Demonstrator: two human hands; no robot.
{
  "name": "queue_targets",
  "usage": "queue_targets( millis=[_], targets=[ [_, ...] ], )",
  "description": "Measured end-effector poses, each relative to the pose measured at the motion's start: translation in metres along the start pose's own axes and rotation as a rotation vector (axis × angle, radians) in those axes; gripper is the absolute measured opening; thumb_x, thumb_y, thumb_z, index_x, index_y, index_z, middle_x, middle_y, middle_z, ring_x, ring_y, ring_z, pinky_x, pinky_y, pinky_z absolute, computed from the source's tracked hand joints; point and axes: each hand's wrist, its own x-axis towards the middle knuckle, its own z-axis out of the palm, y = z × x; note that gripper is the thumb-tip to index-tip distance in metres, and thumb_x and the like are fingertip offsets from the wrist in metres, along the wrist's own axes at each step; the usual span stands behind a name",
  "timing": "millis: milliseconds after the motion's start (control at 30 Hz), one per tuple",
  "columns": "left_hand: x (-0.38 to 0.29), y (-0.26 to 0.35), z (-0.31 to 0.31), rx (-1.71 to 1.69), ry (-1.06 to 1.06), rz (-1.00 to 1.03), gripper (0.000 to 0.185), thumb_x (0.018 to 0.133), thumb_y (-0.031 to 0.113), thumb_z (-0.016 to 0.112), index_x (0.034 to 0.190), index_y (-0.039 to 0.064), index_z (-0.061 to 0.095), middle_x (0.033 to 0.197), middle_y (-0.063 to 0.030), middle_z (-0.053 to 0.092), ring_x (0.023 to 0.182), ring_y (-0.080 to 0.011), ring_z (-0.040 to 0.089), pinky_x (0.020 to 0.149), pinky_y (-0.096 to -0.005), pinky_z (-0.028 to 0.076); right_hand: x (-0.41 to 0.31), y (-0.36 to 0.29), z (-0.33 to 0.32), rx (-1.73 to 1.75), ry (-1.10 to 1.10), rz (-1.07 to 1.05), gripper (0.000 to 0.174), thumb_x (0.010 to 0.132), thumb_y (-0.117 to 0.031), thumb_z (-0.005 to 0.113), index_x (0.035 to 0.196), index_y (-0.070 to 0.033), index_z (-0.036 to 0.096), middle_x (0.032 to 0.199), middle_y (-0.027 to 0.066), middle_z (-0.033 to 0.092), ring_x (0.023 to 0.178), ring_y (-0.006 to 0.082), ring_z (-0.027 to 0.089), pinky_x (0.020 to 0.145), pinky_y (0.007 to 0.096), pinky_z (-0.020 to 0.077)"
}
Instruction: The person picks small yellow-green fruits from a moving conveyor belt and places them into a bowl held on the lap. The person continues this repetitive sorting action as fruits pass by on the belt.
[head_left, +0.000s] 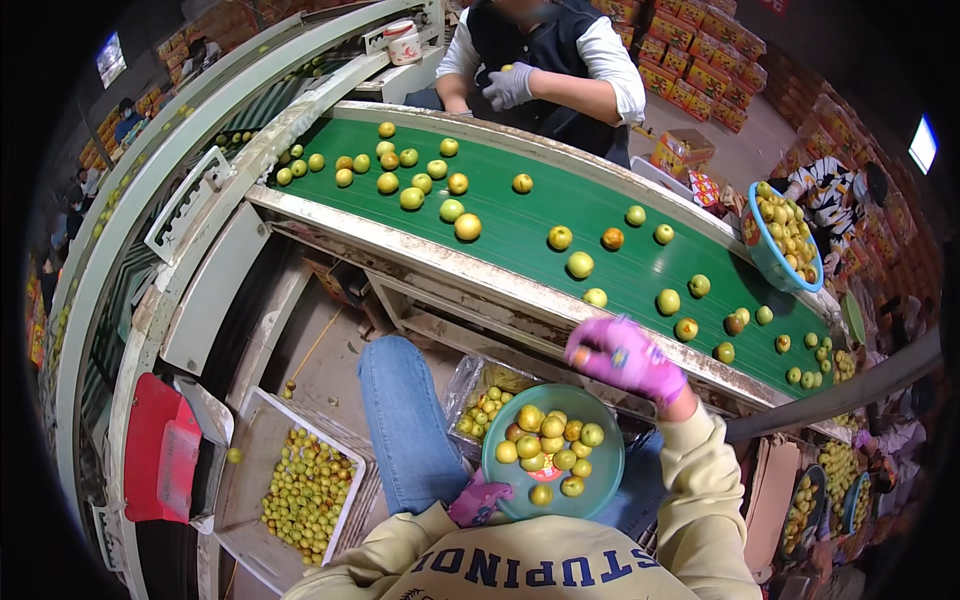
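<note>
My left hand (481, 501), in a pink patterned glove, grips the near left rim of a teal plastic basin (613, 480) on my lap. Several yellow-green jujube-like fruits (551, 426) lie inside it, some with brown patches. My right hand (626, 360), gloved alike, is raised over the near rail of a green conveyor belt (517, 217). It is blurred, with the fingers curled; an orange-brown patch shows at the fingers, but I cannot tell whether it is a fruit. Loose fruits (580, 264) are scattered along the belt.
Across the belt sits a person (525, 75) wearing grey gloves. A blue basin heaped with fruit (787, 232) stands on the far rail. Left of my knee is a white crate of fruit (307, 487) beside a red chute (161, 450). A grey bar (840, 390) crosses at right.
</note>
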Motion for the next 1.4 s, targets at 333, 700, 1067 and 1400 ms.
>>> queue_targets(
  millis=[333,700,1067,1400],
  targets=[
    [-0.011,0.031,0.023,0.079,0.015,-0.054,0.063,0.085,0.001,0.063,0.143,0.010,0.037,0.113,-0.0076,0.060,0.097,-0.0173,0.063,0.080,-0.0316,0.055,0.095,0.048,-0.010,-0.298,0.354,0.217,0.032,0.086,-0.037,0.067,0.082,-0.005,0.068,0.073,0.0184,0.066,0.071,0.0352,0.065,0.065,0.0433,0.0498],
    [0.003,0.022,0.017,0.006,0.066,-0.125,0.063,0.083,0.000,0.063,0.140,0.008,0.039,0.113,-0.0075,0.059,0.097,-0.0173,0.062,0.082,-0.0312,0.053,0.113,0.046,-0.010,-0.317,0.255,0.288,0.059,0.079,-0.047,0.075,0.119,-0.006,0.058,0.111,0.0194,0.065,0.100,0.0356,0.064,0.084,0.0433,0.0507],
    [-0.002,0.025,0.018,-0.135,0.012,-0.062,0.068,0.083,-0.003,0.063,0.143,0.008,0.034,0.124,-0.0109,0.055,0.111,-0.0234,0.060,0.089,-0.0354,0.053,0.155,0.033,-0.028,-0.347,0.352,0.245,0.029,0.078,-0.029,0.066,0.094,-0.006,0.062,0.093,0.0178,0.068,0.091,0.0373,0.065,0.082,0.0441,0.0514],
    [-0.004,0.006,-0.002,0.180,0.048,0.199,0.038,0.081,-0.004,0.063,0.118,0.000,0.053,0.105,-0.0127,0.065,0.097,-0.0268,0.064,0.089,-0.0369,0.052,0.117,0.055,-0.024,-0.487,0.284,0.255,0.035,0.081,-0.029,0.067,0.110,-0.010,0.066,0.101,0.0168,0.067,0.096,0.0359,0.065,0.084,0.0440,0.0525]
  ],
)
